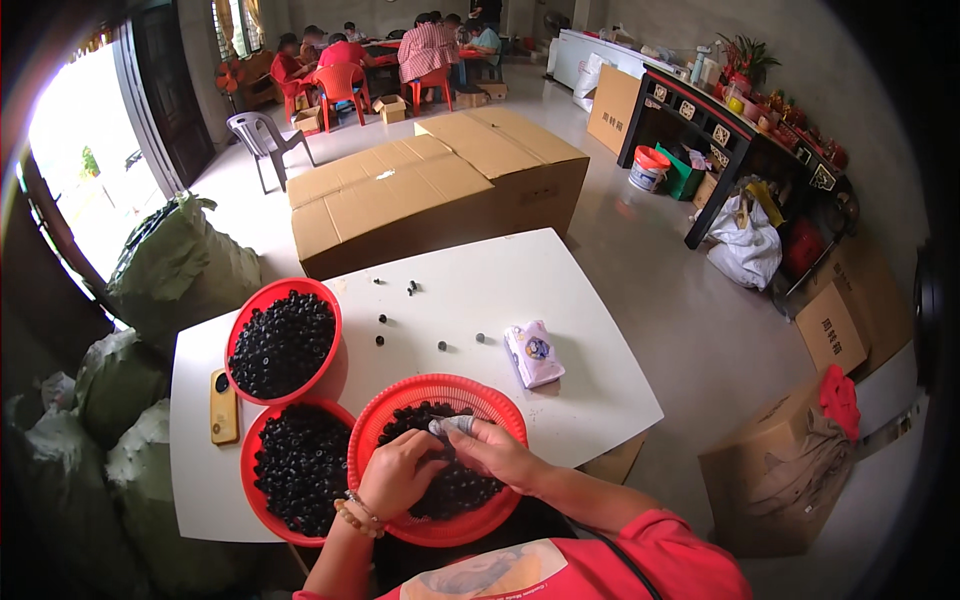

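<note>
Pinching a small grey piece (pixel 452 424), right hand (pixel 495 453), left hand (pixel 398 472) curled in black caps (pixel 460 485).

A single view comes from a fisheye camera worn on the person's head, the left of a side-by-side pair. It looks steeply down and forward over a white table (pixel 520 300), close enough that the person's own forearms enter from the lower edge, near 6 o'clock. The left hand (pixel 397 472) and right hand (pixel 492 450) sit low in the frame, just below centre. Beyond the table, toward 12 o'clock, the lens takes in large cardboard boxes (pixel 430 190) and, far off at the top edge, seated people. Straight edges bow toward the rim, and dark vignette fills the corners. No second view is present to share ground with it.
</note>
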A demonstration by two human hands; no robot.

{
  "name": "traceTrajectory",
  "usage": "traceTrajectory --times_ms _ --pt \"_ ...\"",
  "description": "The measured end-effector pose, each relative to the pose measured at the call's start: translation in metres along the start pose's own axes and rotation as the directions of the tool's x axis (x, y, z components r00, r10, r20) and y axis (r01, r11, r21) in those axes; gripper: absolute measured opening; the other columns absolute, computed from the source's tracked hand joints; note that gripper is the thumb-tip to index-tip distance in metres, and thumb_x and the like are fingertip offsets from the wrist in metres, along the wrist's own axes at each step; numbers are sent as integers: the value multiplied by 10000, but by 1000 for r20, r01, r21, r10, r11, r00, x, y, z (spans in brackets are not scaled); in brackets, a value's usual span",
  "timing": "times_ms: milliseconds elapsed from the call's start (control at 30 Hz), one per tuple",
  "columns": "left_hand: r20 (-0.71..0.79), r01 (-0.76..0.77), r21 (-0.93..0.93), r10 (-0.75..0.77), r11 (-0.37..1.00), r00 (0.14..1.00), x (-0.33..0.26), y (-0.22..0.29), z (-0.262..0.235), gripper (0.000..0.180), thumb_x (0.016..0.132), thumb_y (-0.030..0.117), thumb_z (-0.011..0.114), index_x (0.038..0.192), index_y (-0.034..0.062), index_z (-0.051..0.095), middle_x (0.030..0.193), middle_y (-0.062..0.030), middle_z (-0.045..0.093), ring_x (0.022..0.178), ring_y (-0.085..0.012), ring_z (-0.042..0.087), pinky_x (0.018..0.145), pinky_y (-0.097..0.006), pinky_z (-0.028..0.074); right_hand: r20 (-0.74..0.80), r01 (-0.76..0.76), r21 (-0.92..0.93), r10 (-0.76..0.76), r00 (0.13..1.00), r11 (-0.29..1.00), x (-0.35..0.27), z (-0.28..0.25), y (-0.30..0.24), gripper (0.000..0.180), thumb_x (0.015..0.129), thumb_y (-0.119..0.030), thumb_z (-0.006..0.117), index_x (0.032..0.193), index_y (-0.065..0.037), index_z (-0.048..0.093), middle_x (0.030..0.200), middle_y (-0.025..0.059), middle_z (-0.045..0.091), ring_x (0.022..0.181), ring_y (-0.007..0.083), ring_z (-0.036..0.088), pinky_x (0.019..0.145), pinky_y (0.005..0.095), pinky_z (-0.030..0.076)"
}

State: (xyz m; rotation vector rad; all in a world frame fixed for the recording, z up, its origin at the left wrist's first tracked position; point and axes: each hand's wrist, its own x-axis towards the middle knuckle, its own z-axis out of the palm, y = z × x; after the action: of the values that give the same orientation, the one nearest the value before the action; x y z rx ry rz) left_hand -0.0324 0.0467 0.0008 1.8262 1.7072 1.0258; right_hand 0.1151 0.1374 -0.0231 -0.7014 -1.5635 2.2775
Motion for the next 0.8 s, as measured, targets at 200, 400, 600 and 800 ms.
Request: traceTrajectory --times_ms 200,400,600,800 --pt "-160 -25 -114 6 993 987 -4 -1 12 190 655 -4 664 797 0 538 708 -69 570 604 -147 563 540 -244 443 6 -4 82 3 1000 997 -2 11 -14 367 827 -244 573 1122 -49 475 863 -43 504 683 -8 431 546 142 343" --pt "-160 102 -403 -180 909 971 -9 0 17 154 675 38 679 790 12 579 651 -44 584 549 -84 538 508 -213 430 -13 -20 133 22 1000 991 -2 7 -6 384 802 -251 603 1123 -78 481 754 -67 476 581 -10 401 475 139 299" --pt "-187 166 -425 -265 890 946 -12 -3 18 112 680 34 671 766 13 602 623 -48 581 544 -88 537 503 -205 421 -5 -67 122 68 998 990 -1 4 0 374 813 -221 589 1135 -69 474 777 -49 501 620 -4 438 517 139 343" --pt "-220 101 -375 -194 922 956 -11 -8 22 93 687 34 656 763 12 607 623 -56 577 553 -91 538 498 -210 418 2 140 132 -142 990 981 -3 10 -5 411 849 -126 518 1210 -8 362 990 25 504 860 55 468 739 203 382"
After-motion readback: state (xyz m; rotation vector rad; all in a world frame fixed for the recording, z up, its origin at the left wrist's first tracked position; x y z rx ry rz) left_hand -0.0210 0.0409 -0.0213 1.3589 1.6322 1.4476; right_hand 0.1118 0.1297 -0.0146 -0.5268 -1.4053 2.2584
